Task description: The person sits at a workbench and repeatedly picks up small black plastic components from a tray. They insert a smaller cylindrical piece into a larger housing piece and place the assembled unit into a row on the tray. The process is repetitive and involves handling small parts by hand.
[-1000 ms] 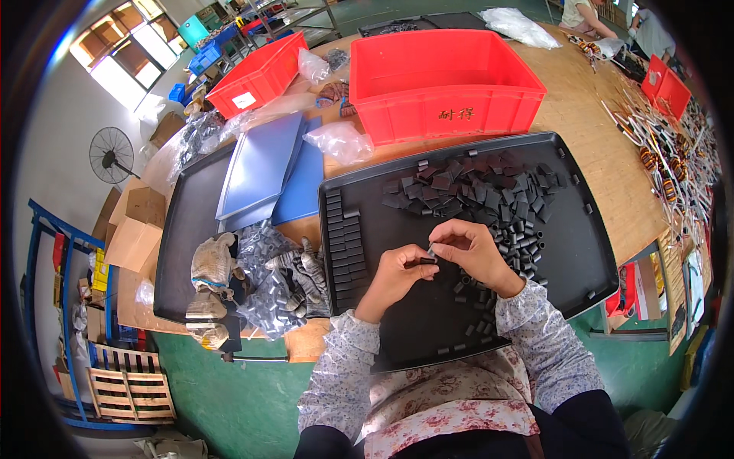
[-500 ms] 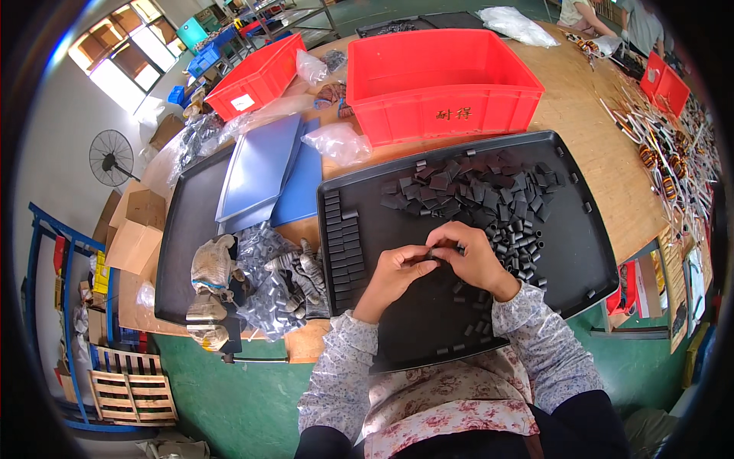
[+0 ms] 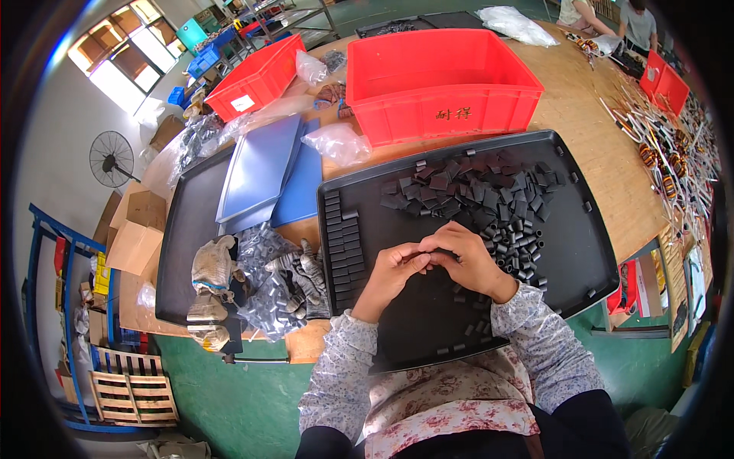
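Note:
Over the middle of a black tray (image 3: 413, 325), my left hand (image 3: 393, 274) and my right hand (image 3: 472, 262) meet with fingertips pinched together. A small black tube is between them, mostly hidden by the fingers. Right of my right hand lies a pile of short black tubes (image 3: 521, 249). Beyond it spreads a heap of flat black pieces (image 3: 459, 187). Neat columns of black pieces (image 3: 344, 256) line the tray's left side. A few loose tubes (image 3: 478, 329) lie below my right wrist.
A large red bin (image 3: 443, 115) stands behind the tray. To the left are blue folders (image 3: 260, 168), a clear bag of grey tubes (image 3: 264, 302), work gloves (image 3: 210, 279) and a second black tray (image 3: 176, 268). Bundled wires (image 3: 665, 153) cover the table's right end, near another person (image 3: 638, 30).
My fingers have closed further over the small tube, which showed more before. My right hand has shifted slightly left. At the far right, the other person has leaned into fuller view.

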### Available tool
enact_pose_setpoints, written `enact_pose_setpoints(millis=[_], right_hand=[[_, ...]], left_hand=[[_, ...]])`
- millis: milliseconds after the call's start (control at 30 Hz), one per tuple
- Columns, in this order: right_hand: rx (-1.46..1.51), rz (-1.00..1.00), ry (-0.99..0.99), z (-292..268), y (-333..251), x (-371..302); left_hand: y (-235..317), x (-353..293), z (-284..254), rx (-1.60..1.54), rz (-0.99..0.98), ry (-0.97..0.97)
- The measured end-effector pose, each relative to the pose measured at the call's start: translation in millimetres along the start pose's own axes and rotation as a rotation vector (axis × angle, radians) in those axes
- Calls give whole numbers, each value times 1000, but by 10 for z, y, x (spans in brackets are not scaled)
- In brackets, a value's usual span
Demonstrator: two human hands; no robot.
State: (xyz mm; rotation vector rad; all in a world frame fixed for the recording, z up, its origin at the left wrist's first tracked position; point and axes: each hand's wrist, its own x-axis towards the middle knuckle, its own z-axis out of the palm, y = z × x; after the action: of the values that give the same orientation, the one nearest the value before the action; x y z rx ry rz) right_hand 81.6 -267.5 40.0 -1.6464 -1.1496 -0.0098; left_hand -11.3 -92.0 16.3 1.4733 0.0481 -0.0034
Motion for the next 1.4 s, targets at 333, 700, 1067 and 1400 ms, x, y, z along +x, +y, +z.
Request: enact_pose_setpoints(millis=[333, 700, 1067, 1400], right_hand=[[-574, 65, -19, -28, 259, -73], [-657, 55, -97, -31, 205, -75], [-598, 64, -94, -8, 220, -91], [-616, 41, -119, -6, 190, -12]], left_hand=[[207, 269, -755, 786, 433, 449], [-62, 523, -1076, 1262, 388, 580], [-85, 461, -1054, 1221, 292, 681], [-46, 459, -1044, 1240, 179, 600]])
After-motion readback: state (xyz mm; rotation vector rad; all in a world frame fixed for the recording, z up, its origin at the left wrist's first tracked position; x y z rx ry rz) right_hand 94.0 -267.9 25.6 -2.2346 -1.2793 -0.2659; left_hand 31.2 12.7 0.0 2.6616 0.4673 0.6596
